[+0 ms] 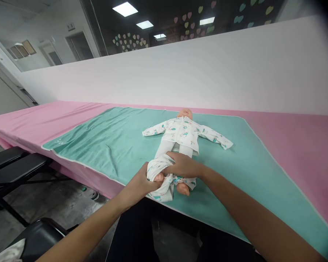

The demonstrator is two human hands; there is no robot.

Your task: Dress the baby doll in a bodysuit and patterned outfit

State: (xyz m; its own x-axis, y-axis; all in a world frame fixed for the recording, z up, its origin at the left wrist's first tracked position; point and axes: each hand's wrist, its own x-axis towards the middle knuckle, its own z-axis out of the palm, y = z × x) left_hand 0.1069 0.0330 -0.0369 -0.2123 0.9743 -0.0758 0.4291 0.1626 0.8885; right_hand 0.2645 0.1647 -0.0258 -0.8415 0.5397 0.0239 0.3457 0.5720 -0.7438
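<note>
A baby doll (184, 113) lies on its back on a green blanket (125, 134), feet toward me. It wears a white patterned shirt (182, 131) with both sleeves spread, and plain white leggings or tights on its legs. White patterned pants (160, 165) are bunched around its lower legs. My left hand (142, 182) grips the pants at the outer side of the doll's left-side foot, whose toes poke out. From the other side, my right hand (183, 165) pinches the bunched fabric above that foot. The doll's other foot (183, 188) sticks out of the second pant leg.
A pink cloth (289, 142) covers the table under the blanket. The table meets a white wall (180, 80) with a window above. Black chairs (19, 167) stand at the left, and another black seat (41, 236) is at the lower left.
</note>
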